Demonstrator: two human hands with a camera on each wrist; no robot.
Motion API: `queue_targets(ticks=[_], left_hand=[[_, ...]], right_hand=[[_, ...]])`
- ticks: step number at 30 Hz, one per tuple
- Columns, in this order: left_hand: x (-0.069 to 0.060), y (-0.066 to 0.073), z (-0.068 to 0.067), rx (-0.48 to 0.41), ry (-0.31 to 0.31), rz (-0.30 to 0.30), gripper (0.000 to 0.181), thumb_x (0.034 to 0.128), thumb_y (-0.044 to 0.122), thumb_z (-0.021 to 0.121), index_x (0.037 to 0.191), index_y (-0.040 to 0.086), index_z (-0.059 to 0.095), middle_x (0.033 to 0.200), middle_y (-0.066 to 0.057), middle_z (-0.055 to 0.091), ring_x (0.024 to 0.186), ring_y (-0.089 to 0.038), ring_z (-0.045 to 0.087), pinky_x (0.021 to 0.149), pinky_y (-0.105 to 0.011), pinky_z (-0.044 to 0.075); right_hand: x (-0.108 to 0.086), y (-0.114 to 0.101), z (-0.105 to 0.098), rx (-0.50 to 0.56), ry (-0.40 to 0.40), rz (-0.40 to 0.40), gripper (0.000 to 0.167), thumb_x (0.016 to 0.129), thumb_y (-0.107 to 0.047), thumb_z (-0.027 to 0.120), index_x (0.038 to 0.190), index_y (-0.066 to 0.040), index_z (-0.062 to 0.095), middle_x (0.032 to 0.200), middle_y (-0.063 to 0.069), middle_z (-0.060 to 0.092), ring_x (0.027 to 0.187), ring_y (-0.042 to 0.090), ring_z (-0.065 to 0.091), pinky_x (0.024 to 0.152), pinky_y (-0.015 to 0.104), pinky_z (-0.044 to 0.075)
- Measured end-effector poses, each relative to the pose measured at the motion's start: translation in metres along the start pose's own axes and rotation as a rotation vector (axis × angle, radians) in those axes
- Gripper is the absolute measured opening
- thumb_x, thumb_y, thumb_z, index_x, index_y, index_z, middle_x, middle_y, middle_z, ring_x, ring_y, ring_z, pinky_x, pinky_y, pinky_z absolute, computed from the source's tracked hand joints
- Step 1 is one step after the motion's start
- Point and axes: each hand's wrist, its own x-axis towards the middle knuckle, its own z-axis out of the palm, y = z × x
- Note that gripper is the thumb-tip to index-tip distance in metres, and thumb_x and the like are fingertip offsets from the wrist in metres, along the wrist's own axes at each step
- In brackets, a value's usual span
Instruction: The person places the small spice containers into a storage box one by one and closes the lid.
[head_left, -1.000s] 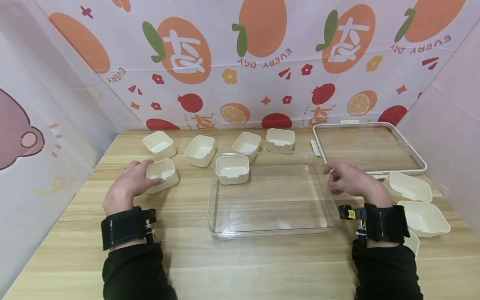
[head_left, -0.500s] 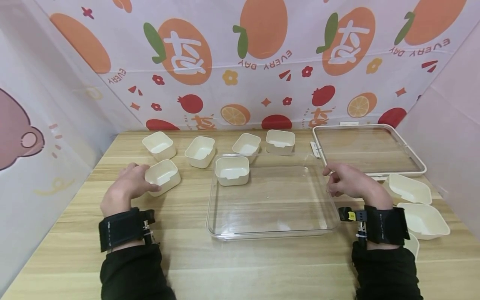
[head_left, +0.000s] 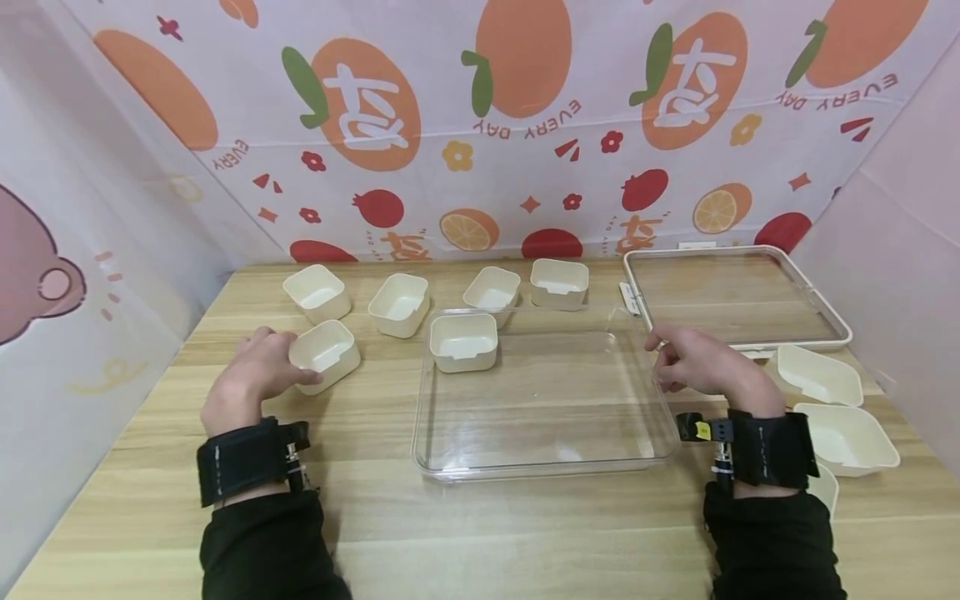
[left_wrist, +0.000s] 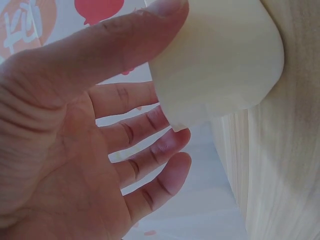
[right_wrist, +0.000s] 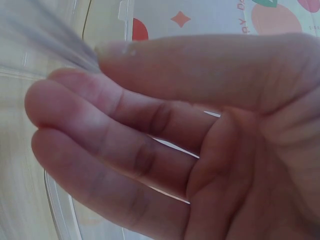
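My left hand (head_left: 251,375) holds a small cream plastic box (head_left: 330,354) on the left of the table. In the left wrist view, the thumb lies along one side of this box (left_wrist: 225,55) and the fingers reach its far side. Mid-table stands a wide clear plastic bin (head_left: 540,475). My right hand (head_left: 701,367) is at the bin's right wall. Seen from the right wrist, the bin's clear edge (right_wrist: 75,47) passes between thumb and bent fingers. Another cream box (head_left: 463,354) sits inside the bin's back left corner.
More small cream boxes stand behind: one at back left (head_left: 317,296), one beside it (head_left: 401,308), two behind the bin (head_left: 558,283). A clear lid with a pale frame (head_left: 738,342) lies at back right. Larger cream boxes (head_left: 847,442) lie by the right forearm. Printed cloth (head_left: 525,183) hangs behind.
The small cream box under my left hand has turned and shifted slightly, and the left thumb has drawn back to its near side. My right hand and the bin stay put.
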Motion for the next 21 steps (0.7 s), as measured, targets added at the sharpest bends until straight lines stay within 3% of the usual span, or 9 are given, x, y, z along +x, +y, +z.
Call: queue_targets(ticks=[13, 21], left_hand=[[0.005, 0.005, 0.004, -0.010, 0.024, 0.017, 0.070, 0.0836, 0.025, 0.080, 0.125, -0.022, 0.050, 0.111, -0.035, 0.049, 0.099, -0.051, 0.040, 0.081, -0.055, 0.039], [0.004, -0.003, -0.003, 0.034, 0.001, 0.025, 0.074, 0.0836, 0.028, 0.079, 0.127, -0.024, 0.047, 0.112, -0.038, 0.046, 0.098, -0.052, 0.041, 0.078, -0.056, 0.042]], right_hand=[[-0.003, 0.001, -0.007, -0.011, 0.005, 0.019, 0.031, 0.092, 0.011, 0.058, 0.121, 0.015, 0.049, 0.082, 0.010, 0.064, 0.074, 0.023, 0.063, 0.073, 0.044, 0.059], [-0.001, 0.003, 0.005, 0.027, 0.024, -0.037, 0.030, 0.088, 0.014, 0.058, 0.118, 0.016, 0.050, 0.077, 0.007, 0.062, 0.072, 0.021, 0.062, 0.070, 0.042, 0.058]])
